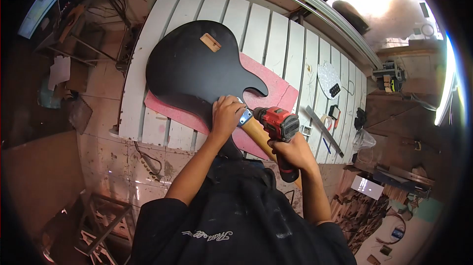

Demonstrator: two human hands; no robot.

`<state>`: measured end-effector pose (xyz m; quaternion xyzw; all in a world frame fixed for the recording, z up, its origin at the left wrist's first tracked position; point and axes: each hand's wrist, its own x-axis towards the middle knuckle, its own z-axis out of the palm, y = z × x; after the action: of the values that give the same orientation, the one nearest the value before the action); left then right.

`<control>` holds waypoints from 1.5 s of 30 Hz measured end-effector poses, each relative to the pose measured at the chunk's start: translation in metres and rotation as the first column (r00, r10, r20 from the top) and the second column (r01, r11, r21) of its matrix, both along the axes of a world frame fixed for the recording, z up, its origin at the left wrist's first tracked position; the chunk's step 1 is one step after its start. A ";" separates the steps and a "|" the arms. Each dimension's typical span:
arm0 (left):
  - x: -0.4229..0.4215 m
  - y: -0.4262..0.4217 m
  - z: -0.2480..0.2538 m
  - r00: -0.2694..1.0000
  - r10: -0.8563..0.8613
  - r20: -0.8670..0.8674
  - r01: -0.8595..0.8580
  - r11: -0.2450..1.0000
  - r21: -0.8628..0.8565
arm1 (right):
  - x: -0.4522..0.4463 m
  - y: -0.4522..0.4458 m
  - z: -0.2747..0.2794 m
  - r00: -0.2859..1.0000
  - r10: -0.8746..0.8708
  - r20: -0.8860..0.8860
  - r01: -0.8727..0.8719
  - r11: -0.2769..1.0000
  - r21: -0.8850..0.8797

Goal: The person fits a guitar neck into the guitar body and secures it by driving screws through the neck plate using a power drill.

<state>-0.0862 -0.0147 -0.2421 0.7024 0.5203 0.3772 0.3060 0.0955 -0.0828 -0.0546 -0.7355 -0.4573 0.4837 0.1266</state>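
A black guitar body [192,68] lies back up on a pink mat [276,87] over a white slatted table [167,18]. Its wooden neck [259,139] points toward the wearer, with a shiny metal plate [245,116] at the joint. My left hand [227,112] rests on the body's edge beside the plate, its fingers bent over the joint. In my right hand [295,152] is a red and black cordless drill [280,122], gripped by its handle. The drill's nose is at the plate's edge; the bit's tip is too small to make out.
Right of the mat lie a metal ruler [324,131], a tape roll [326,121], a blue pen [326,145] and a pale pickguard [328,80]. A metal rail [315,11] runs along the far side. A metal-framed stand [106,225] is at lower left.
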 end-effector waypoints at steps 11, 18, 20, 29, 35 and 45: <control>0.000 0.004 0.002 1.000 0.020 0.010 -0.019 0.999 -0.043 | -0.008 0.018 -0.008 1.000 -0.002 0.016 0.003 0.997 -0.083; -0.001 0.004 0.003 1.000 0.000 0.005 0.001 0.997 -0.077 | -0.010 0.024 -0.001 0.999 -0.012 0.030 0.015 0.994 -0.105; -0.001 0.004 0.003 1.000 -0.001 0.007 0.002 0.997 -0.083 | -0.008 0.025 -0.001 0.998 0.016 0.053 -0.010 0.994 -0.112; -0.001 0.004 0.003 1.000 -0.002 0.005 0.002 0.997 -0.082 | 0.000 0.025 -0.004 1.000 0.011 0.018 -0.008 0.988 -0.155; -0.001 0.004 0.003 1.000 -0.001 0.009 0.001 0.997 -0.077 | -0.008 0.028 0.000 0.999 0.023 0.041 -0.019 0.993 -0.113; -0.001 0.004 0.003 1.000 0.008 0.015 -0.007 0.998 -0.067 | -0.002 0.029 -0.002 0.997 0.044 0.064 -0.034 0.989 -0.141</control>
<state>-0.0874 -0.0105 -0.2395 0.6870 0.5329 0.3662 0.3316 0.0934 -0.0541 -0.0565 -0.7493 -0.4406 0.4919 0.0498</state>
